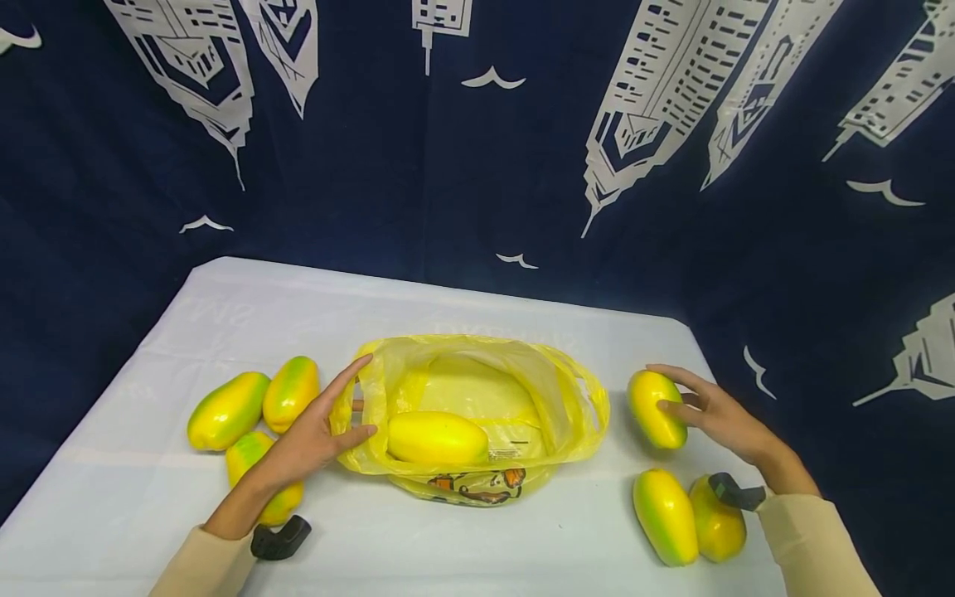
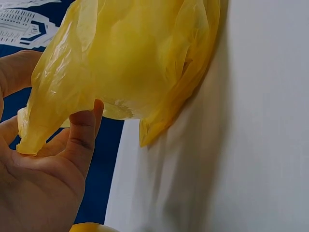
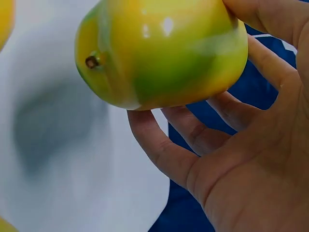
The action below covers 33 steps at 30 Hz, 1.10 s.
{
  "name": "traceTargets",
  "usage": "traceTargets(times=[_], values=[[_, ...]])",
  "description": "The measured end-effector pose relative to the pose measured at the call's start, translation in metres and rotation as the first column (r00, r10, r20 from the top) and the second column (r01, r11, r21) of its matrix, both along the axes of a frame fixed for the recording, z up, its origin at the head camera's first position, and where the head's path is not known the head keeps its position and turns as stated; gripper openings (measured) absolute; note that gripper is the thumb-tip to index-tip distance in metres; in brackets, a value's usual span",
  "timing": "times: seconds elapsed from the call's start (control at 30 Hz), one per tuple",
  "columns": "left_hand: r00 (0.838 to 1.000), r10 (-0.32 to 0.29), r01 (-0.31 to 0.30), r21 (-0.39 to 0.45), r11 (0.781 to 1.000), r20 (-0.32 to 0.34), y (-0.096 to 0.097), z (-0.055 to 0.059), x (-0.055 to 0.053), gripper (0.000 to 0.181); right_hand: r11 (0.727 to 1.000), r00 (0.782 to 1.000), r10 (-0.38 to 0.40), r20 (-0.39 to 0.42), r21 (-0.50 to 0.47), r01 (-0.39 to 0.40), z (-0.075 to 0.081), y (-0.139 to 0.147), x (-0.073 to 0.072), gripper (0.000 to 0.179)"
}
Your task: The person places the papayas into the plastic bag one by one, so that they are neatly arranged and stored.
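A yellow plastic bag (image 1: 574, 431) stands with its mouth wide in the middle of the table, and one yellow papaya (image 1: 437, 438) lies inside. My left hand (image 1: 317, 435) holds the bag's left side by the handle; in the left wrist view, the thin plastic (image 2: 63, 92) runs between thumb and fingers. On the right, my right hand (image 1: 719, 414) grips a yellow-green papaya (image 1: 656, 409) between thumb and fingertips. The right wrist view shows this papaya (image 3: 169, 58) raised over the table, its brown stem end facing left and its shadow below.
Beside my left forearm lie three papayas: one on the left (image 1: 227, 410), one behind (image 1: 291, 394) and one partly hidden under the arm (image 1: 249, 454). Two more, a long papaya (image 1: 666, 518) and a rounder one (image 1: 718, 522), sit near my right wrist. A white cloth covers the table (image 1: 477, 547).
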<state>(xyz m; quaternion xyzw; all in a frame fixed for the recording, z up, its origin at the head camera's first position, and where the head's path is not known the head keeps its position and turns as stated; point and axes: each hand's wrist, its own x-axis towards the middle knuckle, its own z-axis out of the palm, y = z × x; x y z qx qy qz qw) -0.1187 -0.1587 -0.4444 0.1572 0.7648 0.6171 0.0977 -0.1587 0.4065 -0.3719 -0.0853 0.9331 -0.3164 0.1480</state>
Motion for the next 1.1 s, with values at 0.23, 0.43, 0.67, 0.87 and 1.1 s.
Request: traceTargets(times=[0.23, 0.43, 0.67, 0.87, 1.1], values=[[1.000, -0.007, 0.006, 0.021, 1.000, 0.027, 0.001, 0.000, 0.000, 0.093, 1.000, 1.000, -0.003, -0.006, 0.013, 0.004, 0.010, -0.005, -0.001, 0.064], [1.000, -0.001, 0.001, 0.006, 1.000, 0.022, 0.001, 0.000, 0.000, 0.092, 0.999, 0.999, 0.002, -0.047, 0.035, -0.001, 0.017, -0.010, -0.003, 0.064], [1.000, -0.005, 0.005, 0.010, 1.000, 0.025, 0.001, 0.002, 0.000, 0.092, 1.000, 0.997, 0.002, -0.076, 0.026, 0.000, 0.026, -0.015, -0.005, 0.065], [0.999, -0.006, 0.005, 0.019, 1.000, 0.032, 0.001, 0.002, 0.000, 0.092, 1.000, 0.993, 0.016, -0.114, 0.000, -0.016, 0.032, -0.022, -0.005, 0.065], [1.000, 0.004, -0.004, -0.002, 1.000, 0.002, -0.001, 0.000, -0.001, 0.092, 0.999, 0.990, 0.026, -0.142, -0.023, -0.029, 0.045, -0.034, -0.005, 0.064]])
